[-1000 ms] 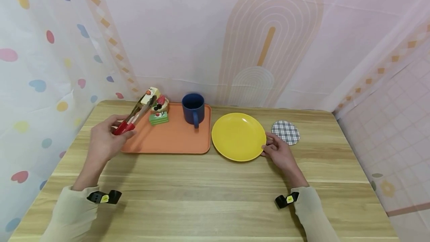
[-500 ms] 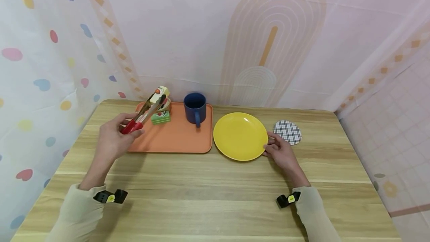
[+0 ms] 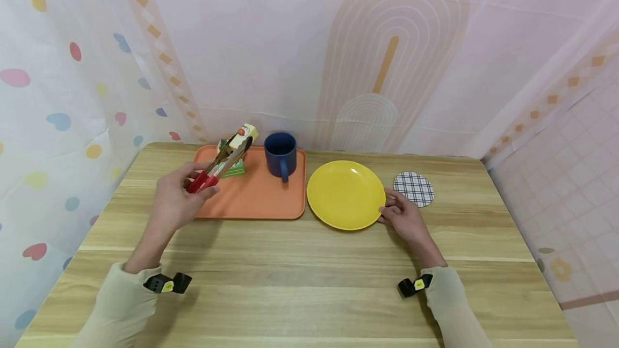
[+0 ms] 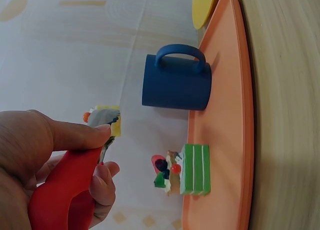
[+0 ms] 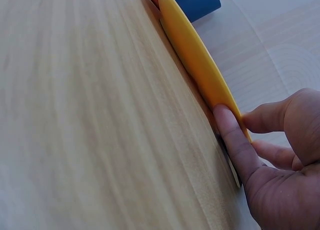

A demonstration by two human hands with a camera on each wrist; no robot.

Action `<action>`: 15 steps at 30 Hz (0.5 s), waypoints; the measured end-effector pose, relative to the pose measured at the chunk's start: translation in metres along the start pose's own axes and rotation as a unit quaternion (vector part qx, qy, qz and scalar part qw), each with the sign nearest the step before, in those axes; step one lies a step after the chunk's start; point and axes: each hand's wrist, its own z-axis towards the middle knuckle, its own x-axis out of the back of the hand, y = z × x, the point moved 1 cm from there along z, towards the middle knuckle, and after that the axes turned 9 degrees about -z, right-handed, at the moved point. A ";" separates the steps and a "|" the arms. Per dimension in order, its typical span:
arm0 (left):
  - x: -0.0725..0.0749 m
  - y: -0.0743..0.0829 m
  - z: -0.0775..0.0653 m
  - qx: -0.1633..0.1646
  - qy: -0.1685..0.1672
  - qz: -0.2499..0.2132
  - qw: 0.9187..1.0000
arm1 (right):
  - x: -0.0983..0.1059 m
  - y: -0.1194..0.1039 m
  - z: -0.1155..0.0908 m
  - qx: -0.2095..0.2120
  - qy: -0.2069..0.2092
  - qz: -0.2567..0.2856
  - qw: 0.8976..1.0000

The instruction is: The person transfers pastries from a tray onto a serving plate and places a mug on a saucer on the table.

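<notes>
My left hand grips red-handled tongs, whose metal tips pinch a pale yellow toy cake slice above the orange tray. Below the tongs on the tray lie a green toy cake slice and a berry-topped tart. The tongs mostly cover the tart in the head view, while the left wrist view shows it beside the green slice. With thumb and fingers, my right hand pinches the right rim of the yellow plate.
A blue mug stands on the tray's back right part, handle toward me. The plate lies just right of the tray. Behind my right hand is a round checked coaster. A patterned curtain hangs along the table's back edge.
My left hand has moved right over the tray, carrying the tongs and pale yellow cake slice toward the mug. My right hand stays on the plate's rim.
</notes>
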 end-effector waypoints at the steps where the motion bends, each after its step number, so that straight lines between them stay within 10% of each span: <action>1: -0.001 0.001 0.000 0.000 -0.002 -0.002 1.000 | 0.000 0.000 0.000 0.000 0.000 0.001 1.000; 15: -0.013 0.007 0.001 -0.016 -0.013 -0.013 1.000 | -0.001 0.001 0.001 0.000 -0.002 0.011 1.000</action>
